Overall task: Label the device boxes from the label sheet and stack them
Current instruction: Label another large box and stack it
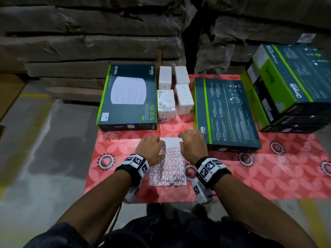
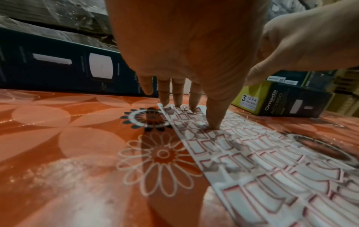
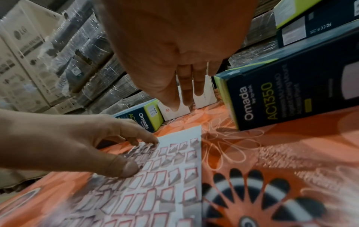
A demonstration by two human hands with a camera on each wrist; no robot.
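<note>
Label sheet lies flat on the patterned mat, in front of the device boxes. To peel one label cleanly, pin the sheet near the chosen label, lift a corner with a fingernail, and draw it back low so it does not tear. Left hand presses extended fingertips onto the sheet, gripping nothing. Right hand hovers over the far right edge, fingers straight and holding nothing; contact with the sheet is probably absent, though unclear.
</note>
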